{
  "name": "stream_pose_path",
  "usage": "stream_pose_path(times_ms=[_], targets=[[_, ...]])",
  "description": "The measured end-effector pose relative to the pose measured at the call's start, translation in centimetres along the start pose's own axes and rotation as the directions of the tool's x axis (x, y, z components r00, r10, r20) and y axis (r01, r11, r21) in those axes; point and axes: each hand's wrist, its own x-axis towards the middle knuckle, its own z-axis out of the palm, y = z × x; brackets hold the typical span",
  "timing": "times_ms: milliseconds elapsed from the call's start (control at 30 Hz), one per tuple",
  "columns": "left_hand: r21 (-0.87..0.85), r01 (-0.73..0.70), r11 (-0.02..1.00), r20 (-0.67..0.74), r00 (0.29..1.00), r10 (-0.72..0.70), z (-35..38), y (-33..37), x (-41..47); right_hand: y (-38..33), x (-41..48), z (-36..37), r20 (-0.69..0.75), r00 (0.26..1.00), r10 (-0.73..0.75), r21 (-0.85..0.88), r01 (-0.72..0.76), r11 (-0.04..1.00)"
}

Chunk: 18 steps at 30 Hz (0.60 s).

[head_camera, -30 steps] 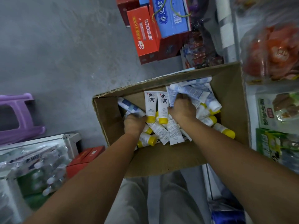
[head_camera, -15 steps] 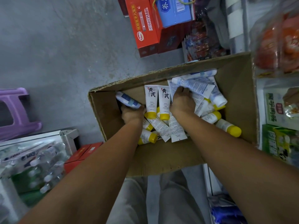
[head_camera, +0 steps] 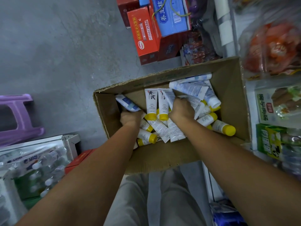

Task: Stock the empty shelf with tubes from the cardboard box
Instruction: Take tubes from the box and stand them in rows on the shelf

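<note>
Box (head_camera: 162,154): left hand (head_camera: 131,118) grasps a blue tube (head_camera: 127,104) by the left wall; right hand (head_camera: 181,110) clutches several tubes (head_camera: 187,90) at the middle.

Single view: head-worn camera, wide-angle. Looks steeply down and slightly forward over wearer's own body, trousered legs at bottom centre, forearms entering from both lower corners. Near cardboard box (head_camera: 162,159), which fills mid-frame. Left hand (head_camera: 131,118) and right hand (head_camera: 180,110) sit close below lens, among tubes (head_camera: 150,101). Periphery (edges soft, blurred): grey floor (head_camera: 48,46) upper left, purple stool (head_camera: 16,115) far left, packaged goods (head_camera: 276,103) along right edge.
</note>
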Motion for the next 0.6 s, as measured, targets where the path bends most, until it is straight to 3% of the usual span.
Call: stream_pose_path(times_ms=[200, 333, 500, 600], targets=[[0.089, -0.072, 0.993, 0.046, 0.997, 0.068, -0.9, -0.7, -1.8, 1.1, -2.3, -0.2, -0.045, 0.997, -0.059, 0.103, 0.064, 0.993], [0.119, -0.168, 0.979, 0.111, 0.982, 0.155, -1.7, -1.9, -3.4, 2.5, -3.8, -0.6, -0.073, 0.995, -0.062, 0.266, 0.08, 0.961], [0.183, -0.275, 0.944, 0.222, 0.947, 0.233, -2.9, -3.0, -5.7, 4.6, -6.4, -1.9, -0.067, 0.997, -0.043, 0.448, 0.068, 0.891], [0.194, -0.307, 0.932, 0.307, 0.921, 0.24, -3.9, -3.0, -7.5, 5.9, -8.2, -3.4, -0.016, 1.0, 0.008, 0.607, 0.003, 0.795]])
